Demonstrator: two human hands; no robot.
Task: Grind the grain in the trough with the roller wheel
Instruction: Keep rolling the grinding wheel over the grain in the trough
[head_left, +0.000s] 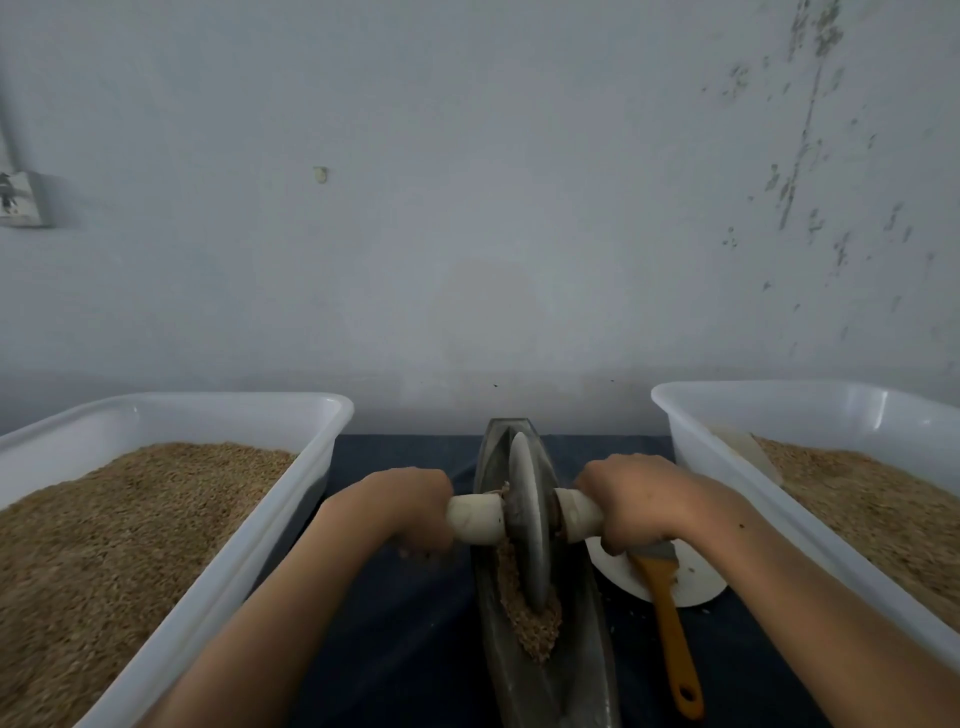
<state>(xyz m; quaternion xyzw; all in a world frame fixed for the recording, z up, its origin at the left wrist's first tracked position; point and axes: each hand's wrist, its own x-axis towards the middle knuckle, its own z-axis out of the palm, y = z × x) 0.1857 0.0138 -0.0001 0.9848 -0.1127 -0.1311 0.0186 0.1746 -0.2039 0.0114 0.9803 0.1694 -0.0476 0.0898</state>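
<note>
The left hand (402, 506) grips the left end of a pale handle (475, 518), fingers curled around it, and the right hand (631, 501) grips the right end in the same way, so the two hands sit apart on either side of the roller wheel (527, 519). The wheel stands upright on its edge in the narrow, boat-shaped metal trough (582, 660), its rim resting in a heap of crushed grain (535, 623) lying in the near part of the groove. The trough sits on a dark blue cloth (405, 623). Just right of it lies a white plate (696, 582) with an orange-handled brush (670, 623) resting across it. A white tub (311, 415) of grain stands at the left, and another tub (701, 415) at the right, both against a pale wall (467, 208).
</note>
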